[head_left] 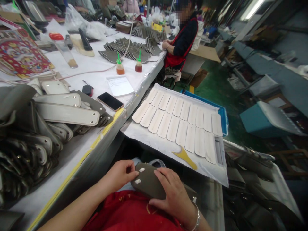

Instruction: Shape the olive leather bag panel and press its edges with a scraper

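An olive-grey leather-like piece with rounded edges and two small white tabs on its face lies over my lap, above a red apron. At its left edge, my left hand has thumb and forefinger closed in a pinch. My right hand grips it from the right, fingers bent over the upper surface and thumb along the near side. Part of the piece is hidden under that hand. Just beyond it, a board carries two rows of pale rounded strips and a yellow scraper-like tool.
On the left table, a heap of similar pieces with pale straps lies near a phone, a notepad and two green-tipped bottles. A co-worker sits at the far edge. More dark pieces fill the lower right.
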`<state>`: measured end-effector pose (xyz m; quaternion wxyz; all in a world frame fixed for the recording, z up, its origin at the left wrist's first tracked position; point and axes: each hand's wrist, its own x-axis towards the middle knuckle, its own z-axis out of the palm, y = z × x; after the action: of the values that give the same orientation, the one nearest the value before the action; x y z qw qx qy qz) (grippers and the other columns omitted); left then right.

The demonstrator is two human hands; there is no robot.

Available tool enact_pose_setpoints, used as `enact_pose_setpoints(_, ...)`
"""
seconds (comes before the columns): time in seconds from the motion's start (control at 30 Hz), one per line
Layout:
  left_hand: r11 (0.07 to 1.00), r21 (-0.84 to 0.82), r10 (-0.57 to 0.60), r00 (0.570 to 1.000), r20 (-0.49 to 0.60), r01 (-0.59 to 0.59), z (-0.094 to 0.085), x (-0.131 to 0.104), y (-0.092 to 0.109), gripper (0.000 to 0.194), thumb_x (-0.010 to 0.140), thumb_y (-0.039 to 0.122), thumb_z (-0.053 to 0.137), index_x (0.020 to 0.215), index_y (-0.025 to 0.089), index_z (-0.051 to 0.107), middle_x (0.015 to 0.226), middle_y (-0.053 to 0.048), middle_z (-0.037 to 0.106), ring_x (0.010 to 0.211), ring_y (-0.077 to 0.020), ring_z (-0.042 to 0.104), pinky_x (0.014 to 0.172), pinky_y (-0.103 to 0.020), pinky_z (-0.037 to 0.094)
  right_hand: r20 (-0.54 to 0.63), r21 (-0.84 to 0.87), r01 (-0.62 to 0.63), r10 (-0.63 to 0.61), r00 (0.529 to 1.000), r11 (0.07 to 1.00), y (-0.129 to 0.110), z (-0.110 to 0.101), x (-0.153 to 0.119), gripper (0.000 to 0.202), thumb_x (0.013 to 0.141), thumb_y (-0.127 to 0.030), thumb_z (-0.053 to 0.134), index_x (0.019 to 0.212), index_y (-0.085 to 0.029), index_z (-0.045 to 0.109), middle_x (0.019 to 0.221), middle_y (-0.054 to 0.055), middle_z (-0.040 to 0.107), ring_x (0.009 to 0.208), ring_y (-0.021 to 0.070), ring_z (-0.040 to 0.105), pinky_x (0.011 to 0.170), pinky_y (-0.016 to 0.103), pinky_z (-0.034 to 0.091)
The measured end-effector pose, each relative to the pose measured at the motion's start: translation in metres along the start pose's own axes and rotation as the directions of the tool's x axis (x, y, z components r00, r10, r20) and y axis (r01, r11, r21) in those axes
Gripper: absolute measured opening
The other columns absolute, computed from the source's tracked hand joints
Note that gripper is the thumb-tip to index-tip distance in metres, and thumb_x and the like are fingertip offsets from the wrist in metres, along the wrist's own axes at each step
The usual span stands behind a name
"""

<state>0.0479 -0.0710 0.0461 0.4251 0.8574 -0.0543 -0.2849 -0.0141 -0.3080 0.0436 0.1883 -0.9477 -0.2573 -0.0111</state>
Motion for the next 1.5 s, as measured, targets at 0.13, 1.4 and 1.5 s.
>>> enact_pose_setpoints(0.13, 1.0, -0.024, 0.014, 1.0, -0.021, -0.015, 0.001, 0.001, -0.002, 0.024, 0.073, 0.036, 0.058, 0.071, 0.015, 0.048, 0.064, 0.003, 0.05, 0.059, -0.0103, 0.043, 0.054, -0.022, 0.032, 0.029, 0.011, -0.008, 0.007, 1.0, 1.0, 0.002, 0.0, 0.0, 0.086, 0.057, -0.058, 0.075, 0.125, -0.013, 0.047, 0.123, 0.015, 0.05, 0.113, 0.0306, 0.046, 0.094, 0.051, 0.045)
enact_pose_setpoints(1.4, 0.466, 0.675, 0.745, 0.665, 0.049, -0.572, 0.026, -0.006, 0.03, 0.066, 0.084, 0.046, 0.05, 0.14, 0.018, 0.028, 0.135, -0.009, 0.044, 0.121, -0.0223, 0.044, 0.101, -0.037, 0.039, 0.04, 0.376, -0.325, 0.335, 0.941, 0.868, 0.038, -0.053, -0.039, 0.1, 0.063, -0.059, 0.07, 0.14, -0.013, 0.025, 0.14, 0.014, 0.038, 0.127, 0.0243, 0.04, 0.108, 0.04, 0.034)
enact_pose_setpoints(1.5, 0.265, 0.66, 0.836, 0.509, 0.206, -0.703, 0.065, 0.004, 0.052, 0.087, 0.074, 0.057, 0.06, 0.141, 0.014, 0.027, 0.137, -0.011, 0.044, 0.122, -0.0261, 0.044, 0.102, -0.041, 0.038, -0.06, 0.445, -0.495, 0.577, 0.815, 0.746, 0.066, -0.073, -0.095, 0.071, 0.076, -0.04, 0.064, 0.136, -0.018, 0.033, 0.135, 0.012, 0.043, 0.117, 0.0193, 0.05, 0.103, 0.039, 0.041)
